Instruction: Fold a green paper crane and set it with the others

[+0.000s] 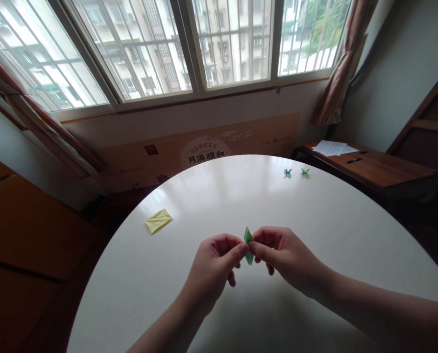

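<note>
A small piece of folded green paper (247, 234), narrow and diamond-shaped, is held upright above the table between my two hands. My left hand (215, 257) pinches its left edge between thumb and forefinger. From the other side, my right hand (279, 247) grips the right edge in the same way, the thumbs almost meeting in front of it. Parts of the paper's middle are hidden behind the fingertips. To the left on the tabletop lies a creased yellow sheet of paper (158, 221).
The round white table (131, 294) fills the foreground. Near its far edge stand a blue folded paper bird (287, 173) and a green one (305, 172). Beyond, at right, a wooden desk (391, 169) holds white papers (332, 148). Barred windows and curtains line the back wall.
</note>
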A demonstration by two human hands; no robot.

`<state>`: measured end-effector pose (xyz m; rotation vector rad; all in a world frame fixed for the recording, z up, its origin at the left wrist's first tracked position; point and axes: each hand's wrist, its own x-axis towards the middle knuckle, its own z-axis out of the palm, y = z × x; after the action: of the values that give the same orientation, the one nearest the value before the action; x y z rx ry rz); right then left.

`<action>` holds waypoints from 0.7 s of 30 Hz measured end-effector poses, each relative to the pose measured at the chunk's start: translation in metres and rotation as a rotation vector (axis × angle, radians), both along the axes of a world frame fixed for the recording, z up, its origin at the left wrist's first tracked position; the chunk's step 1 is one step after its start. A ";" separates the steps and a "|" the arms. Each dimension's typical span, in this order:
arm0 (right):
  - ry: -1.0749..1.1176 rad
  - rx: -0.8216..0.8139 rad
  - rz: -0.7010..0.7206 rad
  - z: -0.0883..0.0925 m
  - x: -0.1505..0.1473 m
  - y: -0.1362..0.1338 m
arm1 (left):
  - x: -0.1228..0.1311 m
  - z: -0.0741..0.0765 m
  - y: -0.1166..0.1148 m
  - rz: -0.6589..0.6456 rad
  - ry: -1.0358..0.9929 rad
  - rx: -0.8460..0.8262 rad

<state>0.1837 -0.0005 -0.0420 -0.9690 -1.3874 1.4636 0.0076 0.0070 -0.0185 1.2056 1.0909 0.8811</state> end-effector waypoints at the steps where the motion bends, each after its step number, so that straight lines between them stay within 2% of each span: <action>1: 0.009 -0.002 0.007 0.000 0.000 0.000 | 0.000 0.000 0.000 -0.001 -0.008 -0.013; 8: 0.071 -0.058 0.044 0.003 0.001 0.002 | -0.003 0.003 0.002 -0.025 0.001 -0.031; 17: 0.040 -0.039 0.031 0.000 0.001 0.004 | -0.004 0.004 0.003 -0.024 0.035 -0.020; 21: 0.071 -0.042 0.007 0.000 0.001 0.004 | -0.005 0.004 0.002 -0.020 0.089 0.038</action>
<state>0.1850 0.0030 -0.0421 -0.9307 -1.3151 1.5227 0.0031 0.0091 -0.0145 1.2959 1.1359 0.8424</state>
